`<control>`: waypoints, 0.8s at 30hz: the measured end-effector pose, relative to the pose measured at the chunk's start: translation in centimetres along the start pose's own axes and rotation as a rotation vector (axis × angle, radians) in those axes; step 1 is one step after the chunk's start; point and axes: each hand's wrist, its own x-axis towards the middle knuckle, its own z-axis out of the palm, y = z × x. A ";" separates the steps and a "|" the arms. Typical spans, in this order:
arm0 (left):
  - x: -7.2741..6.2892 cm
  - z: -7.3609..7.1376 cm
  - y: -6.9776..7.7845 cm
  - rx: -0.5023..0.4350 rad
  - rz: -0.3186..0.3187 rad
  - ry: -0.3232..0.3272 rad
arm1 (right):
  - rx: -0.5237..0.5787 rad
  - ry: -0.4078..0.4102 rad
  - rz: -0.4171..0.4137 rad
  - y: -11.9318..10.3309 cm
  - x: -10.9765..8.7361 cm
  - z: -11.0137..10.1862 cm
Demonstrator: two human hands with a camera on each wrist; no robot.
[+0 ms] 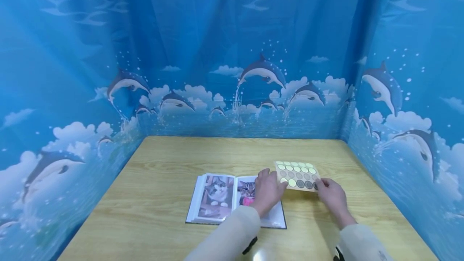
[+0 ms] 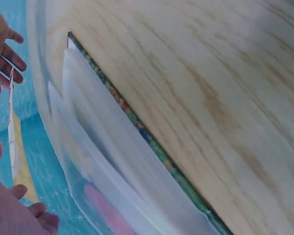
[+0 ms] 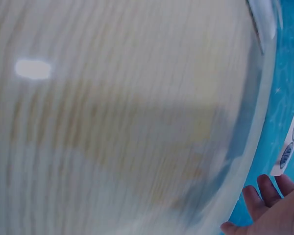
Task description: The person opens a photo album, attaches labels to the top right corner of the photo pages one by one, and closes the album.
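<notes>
Both hands hold up a sheet of round stickers (image 1: 298, 175) above the table, tilted toward the head camera. Its rows show pale yellow-green, tan and dark grey circles. The left hand (image 1: 269, 191) pinches the sheet's left edge, thumb in front. At the lower right corner, the right hand (image 1: 331, 197) pinches it between thumb and fingers. An open photo album (image 1: 274, 220) lies below and left of the sheet, with a cat photo (image 1: 217, 196) on its left page. Another cat photo (image 1: 247, 194), with something pink, is partly covered by the left hand and forearm.
A wood-grain table (image 1: 152, 196) carries the album. Blue curtains (image 1: 203, 51) printed with dolphins and clouds enclose the back and both sides. In the left wrist view, the album's clear page sleeves (image 2: 103, 147) stand slightly lifted above its patterned cover (image 2: 152, 144).
</notes>
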 end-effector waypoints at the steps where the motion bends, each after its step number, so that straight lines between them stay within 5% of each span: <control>1: 0.1 -0.1 -0.1 -0.031 -0.004 0.010 | 0.024 0.009 0.004 -0.2 -0.1 0.1; 9: 0.4 -1.1 -0.7 -0.375 -0.080 0.000 | 0.103 0.083 0.018 -1.4 -0.4 1.1; 17: 1.1 -1.2 -1.0 -0.556 -0.111 0.050 | 0.158 0.090 0.040 -2.1 -0.6 1.5; 24: 1.5 -1.6 -0.9 -0.848 -0.200 0.057 | 0.229 0.117 0.034 -2.7 -0.9 1.9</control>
